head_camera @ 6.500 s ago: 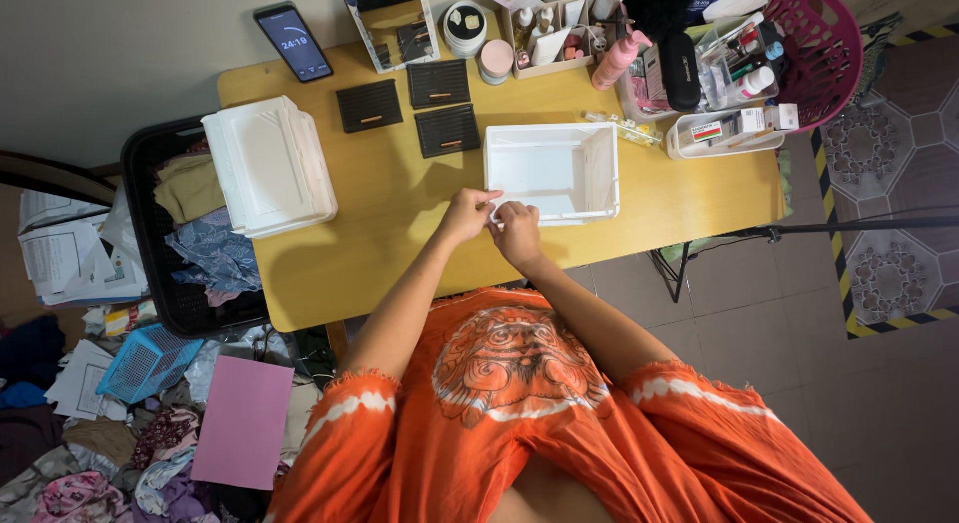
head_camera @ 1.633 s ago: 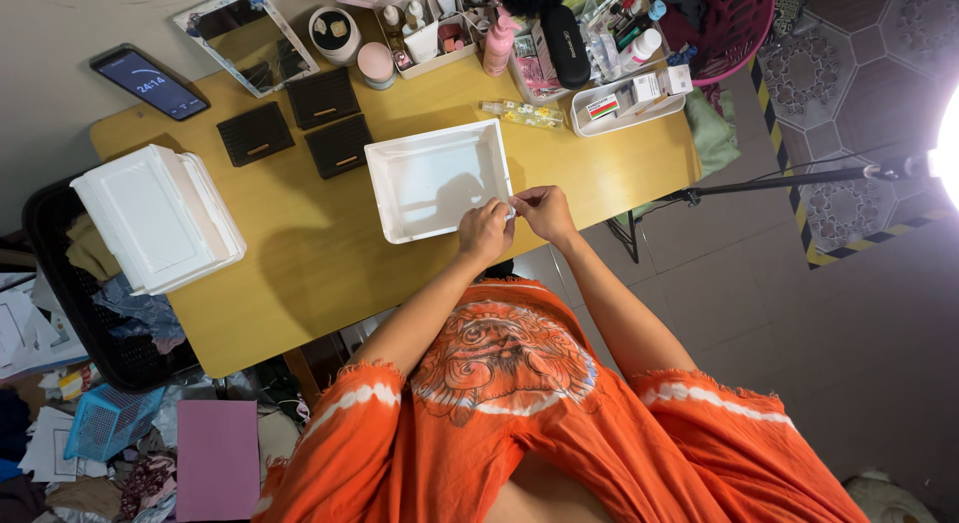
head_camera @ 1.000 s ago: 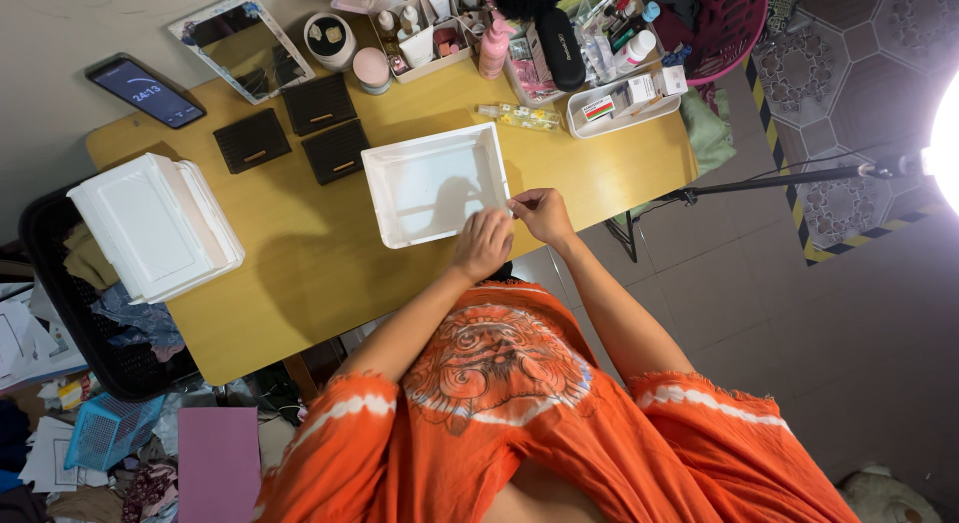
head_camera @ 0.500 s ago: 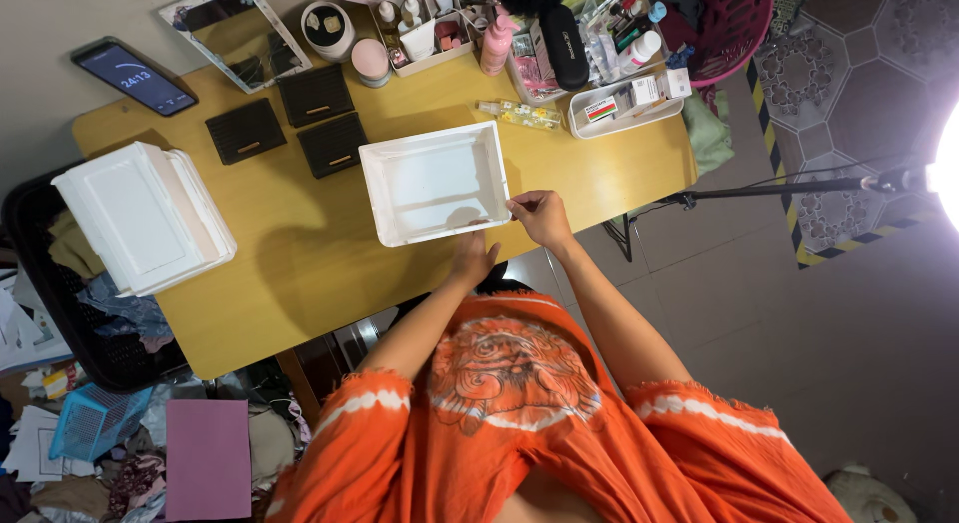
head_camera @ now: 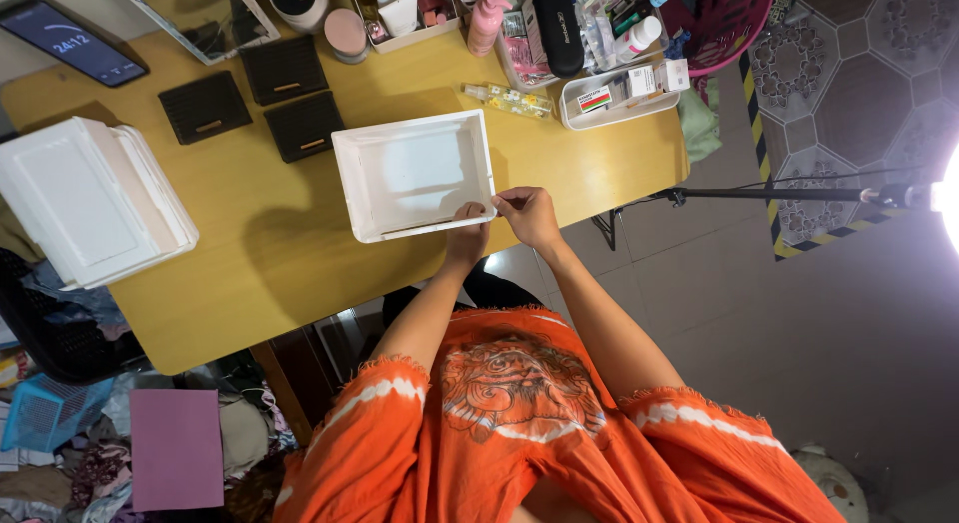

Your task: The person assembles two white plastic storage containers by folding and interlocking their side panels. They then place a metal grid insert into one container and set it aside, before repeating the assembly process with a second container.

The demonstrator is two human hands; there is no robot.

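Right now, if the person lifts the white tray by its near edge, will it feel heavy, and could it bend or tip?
The white tray looks thin-walled and empty, so it is probably light. Its straight rim suggests it is fairly stiff, though foam-like walls might dent. Both the left hand and the right hand touch one near corner only, so the far side could sag or tip.

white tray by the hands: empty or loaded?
Empty. The white tray sits open side up on the yellow table, bare inside; both hands, left hand and right hand, touch its near edge.
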